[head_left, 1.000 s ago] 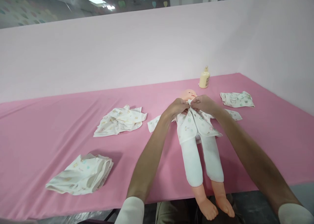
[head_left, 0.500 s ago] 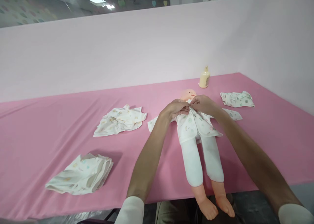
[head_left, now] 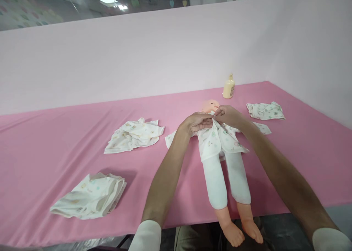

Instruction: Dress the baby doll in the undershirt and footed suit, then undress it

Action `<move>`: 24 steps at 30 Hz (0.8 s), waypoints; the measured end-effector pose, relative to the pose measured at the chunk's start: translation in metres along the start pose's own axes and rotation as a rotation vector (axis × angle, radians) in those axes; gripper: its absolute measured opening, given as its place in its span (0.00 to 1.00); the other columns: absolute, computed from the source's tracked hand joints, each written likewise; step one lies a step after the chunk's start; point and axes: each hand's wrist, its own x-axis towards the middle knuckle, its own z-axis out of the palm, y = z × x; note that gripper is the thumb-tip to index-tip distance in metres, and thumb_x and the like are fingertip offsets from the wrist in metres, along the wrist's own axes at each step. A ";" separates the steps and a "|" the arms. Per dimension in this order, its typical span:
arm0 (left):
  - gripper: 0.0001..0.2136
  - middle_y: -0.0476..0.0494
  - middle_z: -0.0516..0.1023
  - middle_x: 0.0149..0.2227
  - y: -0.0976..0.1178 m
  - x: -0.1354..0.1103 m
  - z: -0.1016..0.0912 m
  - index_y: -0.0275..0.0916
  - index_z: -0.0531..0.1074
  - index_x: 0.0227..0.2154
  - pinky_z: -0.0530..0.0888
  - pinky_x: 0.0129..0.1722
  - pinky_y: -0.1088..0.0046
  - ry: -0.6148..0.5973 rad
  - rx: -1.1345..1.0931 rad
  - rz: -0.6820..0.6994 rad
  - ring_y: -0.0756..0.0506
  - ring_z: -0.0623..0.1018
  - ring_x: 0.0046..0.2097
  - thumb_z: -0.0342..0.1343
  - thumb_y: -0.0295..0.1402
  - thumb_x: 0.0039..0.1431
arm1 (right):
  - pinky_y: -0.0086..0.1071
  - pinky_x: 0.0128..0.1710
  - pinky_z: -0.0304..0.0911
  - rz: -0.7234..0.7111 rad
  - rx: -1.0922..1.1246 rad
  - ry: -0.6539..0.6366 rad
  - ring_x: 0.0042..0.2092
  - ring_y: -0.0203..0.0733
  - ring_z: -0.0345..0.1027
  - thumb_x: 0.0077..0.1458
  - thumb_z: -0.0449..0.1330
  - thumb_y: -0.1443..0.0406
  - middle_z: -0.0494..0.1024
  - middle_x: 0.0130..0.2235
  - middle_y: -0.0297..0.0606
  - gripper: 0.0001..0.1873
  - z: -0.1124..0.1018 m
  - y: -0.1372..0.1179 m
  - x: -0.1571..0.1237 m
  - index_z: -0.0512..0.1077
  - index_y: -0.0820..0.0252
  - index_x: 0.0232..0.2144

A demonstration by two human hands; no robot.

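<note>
A baby doll (head_left: 216, 185) lies on its back, head away from me, its feet past the table's front edge. It wears a white printed baby shirt (head_left: 210, 143), parted below the chest with the sleeves spread to both sides. At the neckline my left hand (head_left: 200, 122) pinches the shirt's front edge from the left. My right hand (head_left: 228, 116) meets it there, fingertips closed on the same cloth from the right. The fastening between the fingertips is too small to make out. Both hands hide the doll's chest and part of its head.
Pink cloth covers the table (head_left: 68, 133). A crumpled printed garment (head_left: 134, 133) lies left of the doll, and a folded cloth pile (head_left: 90, 196) is nearer me. A pump bottle (head_left: 228, 88) stands behind the doll's head; another folded garment (head_left: 266, 111) lies to the right.
Almost nothing differs. The fingers of both hands have shifted very slightly at the shirt's neckline, and the whole view has moved a touch.
</note>
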 end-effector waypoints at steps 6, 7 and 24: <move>0.02 0.40 0.79 0.28 -0.002 0.000 0.002 0.28 0.76 0.31 0.78 0.34 0.78 0.034 -0.037 -0.001 0.52 0.78 0.28 0.62 0.23 0.56 | 0.29 0.27 0.59 -0.010 0.013 0.013 0.30 0.38 0.71 0.51 0.61 0.66 0.78 0.29 0.35 0.04 -0.001 -0.001 -0.001 0.72 0.58 0.32; 0.01 0.41 0.78 0.27 -0.002 0.000 0.003 0.28 0.76 0.30 0.78 0.34 0.78 0.041 -0.053 -0.003 0.52 0.78 0.28 0.61 0.22 0.57 | 0.29 0.27 0.59 -0.010 0.019 0.016 0.30 0.38 0.71 0.50 0.61 0.66 0.78 0.29 0.35 0.04 -0.002 -0.001 -0.001 0.71 0.58 0.32; 0.05 0.44 0.76 0.21 0.004 -0.009 0.019 0.31 0.75 0.23 0.76 0.32 0.76 0.181 0.177 0.091 0.52 0.76 0.24 0.61 0.23 0.53 | 0.29 0.27 0.59 -0.002 -0.002 0.026 0.29 0.38 0.70 0.47 0.61 0.68 0.78 0.27 0.33 0.05 0.002 0.001 0.001 0.72 0.58 0.31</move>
